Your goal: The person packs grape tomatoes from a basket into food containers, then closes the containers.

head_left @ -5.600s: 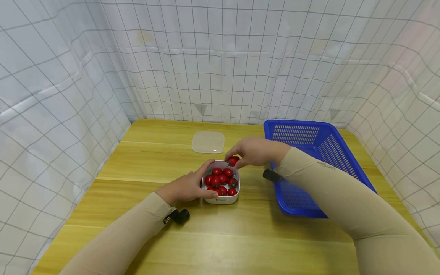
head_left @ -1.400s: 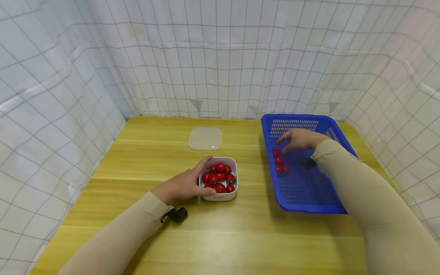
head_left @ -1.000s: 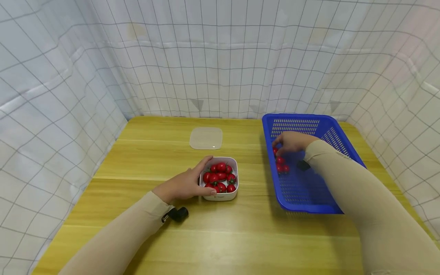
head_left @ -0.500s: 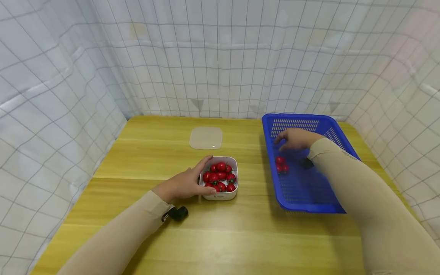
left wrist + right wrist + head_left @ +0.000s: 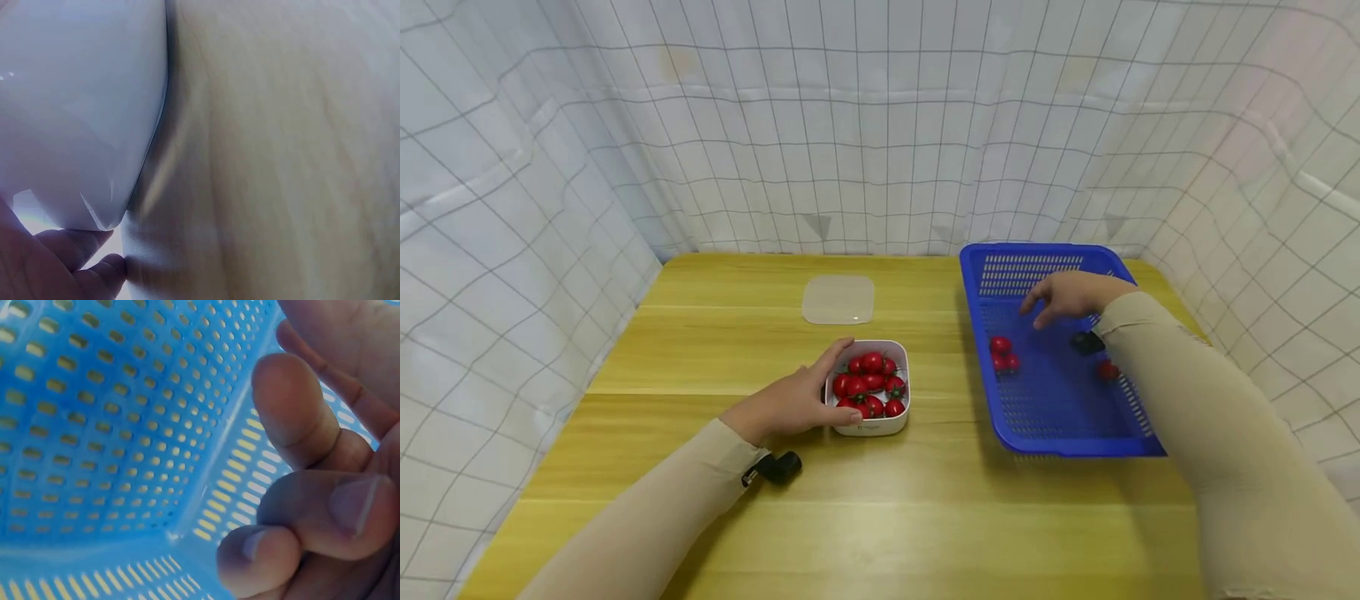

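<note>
A white food container [image 5: 872,427] holds several cherry tomatoes [image 5: 857,386] with green stems. My left hand [image 5: 790,404] grips its left side, thumb along the near wall and a finger at the far corner; in the left wrist view, fingertips meet the pale wall [image 5: 81,112] of the container. Inside the blue basket [image 5: 988,400], three tomatoes [image 5: 1000,344] lie together on the left and another tomato [image 5: 1107,371] lies by the right wall. My right hand [image 5: 1071,296] hovers over the basket with loosely bent fingers. The right wrist view shows nothing between these fingers [image 5: 287,400].
A translucent lid [image 5: 838,300] lies flat on the wooden table [image 5: 850,508], behind the food container. White grid-patterned curtains [image 5: 880,125] enclose the back and sides. The basket stands at the table's right side.
My right hand has gone from the food container to the basket, then away from the tomatoes at its left. That group has lost one tomato; one now shows at the right wall.
</note>
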Motion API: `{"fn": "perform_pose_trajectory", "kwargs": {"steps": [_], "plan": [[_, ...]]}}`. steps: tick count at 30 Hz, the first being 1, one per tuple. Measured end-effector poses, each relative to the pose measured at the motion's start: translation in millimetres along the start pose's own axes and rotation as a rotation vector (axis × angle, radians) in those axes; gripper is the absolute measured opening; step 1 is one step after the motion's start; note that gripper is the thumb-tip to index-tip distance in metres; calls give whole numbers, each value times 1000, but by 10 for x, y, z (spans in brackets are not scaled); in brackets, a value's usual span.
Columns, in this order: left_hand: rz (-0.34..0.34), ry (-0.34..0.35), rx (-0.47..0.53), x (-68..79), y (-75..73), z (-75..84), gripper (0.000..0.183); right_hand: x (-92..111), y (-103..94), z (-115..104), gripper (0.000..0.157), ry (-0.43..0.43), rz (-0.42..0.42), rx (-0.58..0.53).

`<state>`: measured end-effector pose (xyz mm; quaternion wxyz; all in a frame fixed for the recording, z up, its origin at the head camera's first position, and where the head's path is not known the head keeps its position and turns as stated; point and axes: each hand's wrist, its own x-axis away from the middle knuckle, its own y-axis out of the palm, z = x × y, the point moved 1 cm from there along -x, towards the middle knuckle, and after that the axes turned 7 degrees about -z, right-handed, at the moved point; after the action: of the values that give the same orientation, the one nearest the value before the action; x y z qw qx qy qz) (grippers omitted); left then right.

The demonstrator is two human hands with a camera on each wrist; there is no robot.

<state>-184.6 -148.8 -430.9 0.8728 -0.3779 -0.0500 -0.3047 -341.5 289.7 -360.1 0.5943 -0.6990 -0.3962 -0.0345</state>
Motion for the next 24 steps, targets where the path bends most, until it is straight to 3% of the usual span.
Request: {"fn": "perform_pose_trajectory", "kwargs": {"steps": [8,18,24], "plan": [[6,10,-7,1,-12,-13,116,41,63,-25,39,-9,-18,-16],[-2,10,4,-8,6,-23,116,-220,308,-251,38,-137,-30,-55],[-4,9,4,2,4,-4,116,-284,365,-305,37,-129,2,-47]]}}
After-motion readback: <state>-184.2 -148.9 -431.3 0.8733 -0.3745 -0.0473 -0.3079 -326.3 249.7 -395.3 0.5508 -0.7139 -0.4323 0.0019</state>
